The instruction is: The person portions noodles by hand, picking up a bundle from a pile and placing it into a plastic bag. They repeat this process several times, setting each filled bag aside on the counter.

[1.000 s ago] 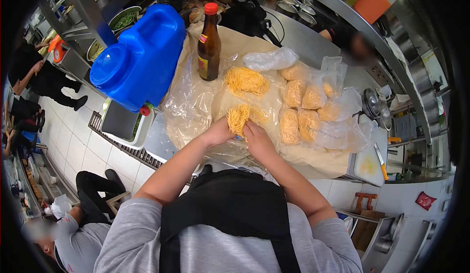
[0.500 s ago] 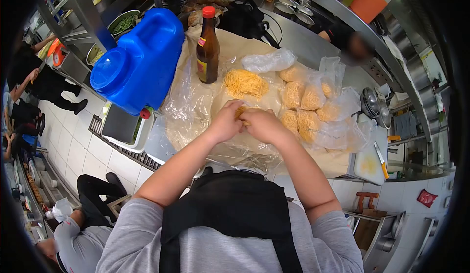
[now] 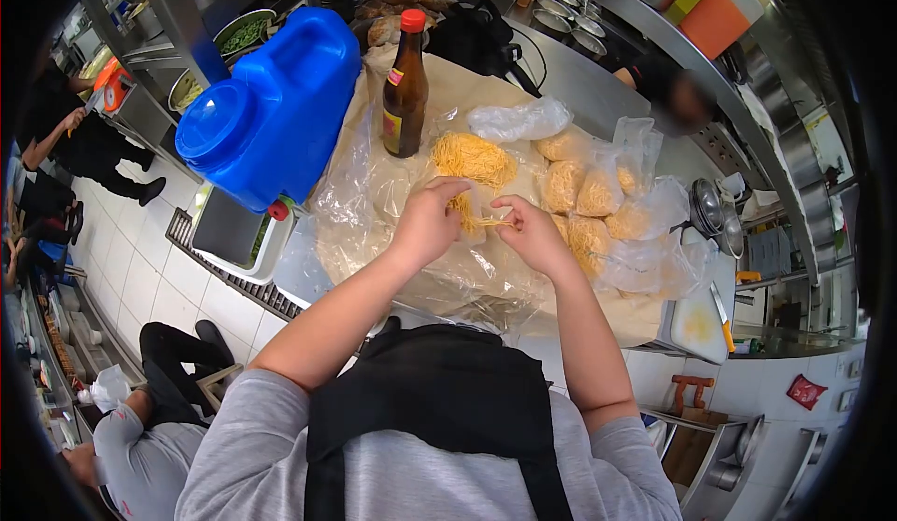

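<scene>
My left hand [image 3: 432, 220] is closed around the side of a small bundle of yellow noodles [image 3: 462, 209], which lies in or on clear plastic. A few strands run from that bundle to my right hand [image 3: 525, 229], whose thumb and fingertips pinch them. Just beyond my hands a larger pile of yellow noodles [image 3: 474, 160] rests on the plastic-covered brown paper [image 3: 374, 241]. To the right sit several clear bags of noodles [image 3: 587, 203]. A crumpled clear plastic bag [image 3: 519, 118] lies behind the pile.
A brown bottle with a red cap [image 3: 405, 91] and a big blue container [image 3: 271, 110] stand at the left. At the right is a white cutting board [image 3: 697, 320] with a yellow-handled knife [image 3: 726, 325]. Co-workers [image 3: 84, 128] are at the far left, lower left and upper right.
My hands have moved apart, the right one to the right with noodle strands in its fingertips. The small bundle between them now shows more. The view has shifted slightly.
</scene>
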Demonstrator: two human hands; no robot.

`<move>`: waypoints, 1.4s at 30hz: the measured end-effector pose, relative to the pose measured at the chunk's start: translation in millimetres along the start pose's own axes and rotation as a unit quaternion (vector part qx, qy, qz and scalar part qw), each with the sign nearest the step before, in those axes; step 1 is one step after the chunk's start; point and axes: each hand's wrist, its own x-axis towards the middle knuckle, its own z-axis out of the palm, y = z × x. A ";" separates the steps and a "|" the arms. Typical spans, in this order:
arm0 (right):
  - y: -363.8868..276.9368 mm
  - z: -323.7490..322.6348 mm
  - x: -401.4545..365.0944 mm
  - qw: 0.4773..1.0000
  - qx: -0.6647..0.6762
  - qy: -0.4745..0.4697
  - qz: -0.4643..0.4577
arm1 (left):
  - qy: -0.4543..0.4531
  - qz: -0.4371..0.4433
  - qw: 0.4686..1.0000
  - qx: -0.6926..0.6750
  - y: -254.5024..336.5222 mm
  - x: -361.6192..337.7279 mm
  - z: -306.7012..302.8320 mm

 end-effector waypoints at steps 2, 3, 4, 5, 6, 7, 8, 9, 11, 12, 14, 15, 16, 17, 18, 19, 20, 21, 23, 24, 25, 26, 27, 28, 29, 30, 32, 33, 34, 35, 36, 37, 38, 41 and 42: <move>-16.0 -3.4 -0.8 0.999 0.041 0.008 -0.002 | -0.028 -0.105 0.984 -0.144 15.7 1.7 -2.9; -33.3 -0.6 -0.8 0.993 0.117 0.011 -0.016 | -0.052 -0.149 0.968 -0.196 19.1 3.8 -4.4; -42.5 1.0 -0.5 0.981 0.192 0.014 -0.030 | -0.076 -0.192 0.947 -0.246 24.5 5.5 -6.1; -42.1 1.6 0.3 0.981 0.193 0.018 -0.030 | -0.079 -0.190 0.947 -0.245 31.2 5.8 -8.7; -40.7 2.8 1.8 0.987 0.131 0.058 -0.068 | -0.081 -0.188 0.945 -0.256 39.5 5.8 -13.0; -40.1 3.8 3.2 0.987 0.069 0.095 -0.107 | -0.082 -0.186 0.942 -0.266 43.5 6.2 -16.3; -39.8 5.1 1.1 0.987 0.068 0.096 -0.109 | -0.082 -0.184 0.943 -0.266 41.8 8.5 -19.1; -38.8 7.2 -4.7 0.976 -0.076 0.105 -0.175 | -0.074 -0.194 0.936 -0.285 39.4 11.5 -23.3; -36.6 6.4 -12.5 0.939 -0.220 0.110 -0.239 | -0.063 -0.204 0.928 -0.306 37.5 12.3 -29.8; -37.4 2.3 -15.4 0.933 -0.256 0.111 -0.226 | -0.068 -0.191 0.933 -0.298 43.2 12.6 -35.6; -43.0 -10.4 -17.2 0.925 -0.291 0.110 -0.216 | -0.068 -0.178 0.938 -0.289 50.1 17.1 -45.7; -60.2 -23.9 -21.9 0.916 -0.287 0.162 -0.228 | -0.052 -0.173 0.943 -0.279 51.1 21.0 -50.2; -70.4 -33.6 -25.7 0.904 -0.283 0.214 -0.238 | -0.038 -0.168 0.947 -0.270 52.3 21.3 -52.0; -71.4 -38.4 -27.0 0.905 -0.283 0.213 -0.236 | -0.040 -0.169 0.947 -0.271 54.0 19.0 -52.1; -72.1 -43.6 -27.2 0.898 -0.304 0.208 -0.241 | -0.045 -0.142 0.956 -0.252 56.5 18.7 -52.9; -74.6 -49.0 -26.2 0.889 -0.326 0.205 -0.248 | -0.050 -0.112 0.965 -0.231 60.6 21.5 -55.3; -79.9 -53.7 -27.6 0.888 -0.327 0.207 -0.250 | -0.049 -0.108 0.966 -0.231 65.3 23.9 -57.5; -85.2 -55.8 -32.3 0.890 -0.291 0.236 -0.260 | -0.042 -0.090 0.971 -0.216 71.1 22.4 -59.7; -79.7 -50.2 -37.3 0.893 -0.253 0.263 -0.263 | -0.040 -0.077 0.975 -0.202 67.6 18.5 -56.6; -66.1 -43.6 -32.4 0.899 -0.264 0.244 -0.251 | -0.040 -0.075 0.974 -0.210 58.4 22.6 -52.6; -55.5 -39.1 -25.0 0.902 -0.275 0.227 -0.243 | -0.037 -0.070 0.973 -0.217 58.8 28.1 -53.5; -48.4 -33.2 -22.4 0.899 -0.277 0.232 -0.248 | -0.034 -0.063 0.974 -0.216 61.2 28.6 -52.3; -41.6 -22.6 -25.8 0.915 -0.133 0.286 -0.251 | -0.054 -0.052 0.977 -0.201 69.1 22.8 -48.7; -38.9 -11.9 -27.1 0.912 0.017 0.330 -0.245 | -0.075 -0.045 0.978 -0.187 73.2 18.2 -45.7; -39.2 1.5 -22.7 0.912 0.017 0.330 -0.243 | -0.079 -0.047 0.977 -0.192 73.8 18.5 -44.6; -44.5 17.2 -18.1 0.911 0.079 0.344 -0.212 | -0.081 -0.047 0.977 -0.192 74.3 17.4 -41.8; -25.0 28.7 -5.2 0.903 0.139 0.363 -0.184 | -0.072 -0.018 0.977 -0.201 75.8 21.1 -35.7; 1.2 34.7 5.8 0.944 0.112 0.284 -0.124 | -0.072 -0.014 0.977 -0.200 76.8 21.3 -31.0; 7.8 33.4 10.5 0.974 0.086 0.200 -0.063 | -0.060 0.036 0.979 -0.190 77.8 19.0 -25.9; 15.7 26.6 14.5 0.973 0.088 0.201 -0.065 | -0.048 0.086 0.979 -0.178 78.1 18.1 -24.2; 12.0 12.7 17.0 0.965 0.150 0.207 -0.057 | -0.048 0.087 0.980 -0.175 78.8 18.9 -27.4; 6.9 -3.6 16.0 0.953 0.211 0.213 -0.048 | -0.014 0.087 0.978 -0.189 79.2 19.3 -31.8; -12.7 -27.9 3.9 0.941 0.217 0.255 -0.040 | 0.020 0.085 0.975 -0.204 78.3 19.4 -35.5; -0.3 -114.3 -19.4 0.919 0.138 0.365 -0.046 | 0.081 0.049 0.972 -0.215 50.9 24.9 -47.4; -1.6 -137.4 -30.6 0.899 0.167 0.402 -0.047 | 0.081 0.049 0.972 -0.214 46.5 22.9 -52.2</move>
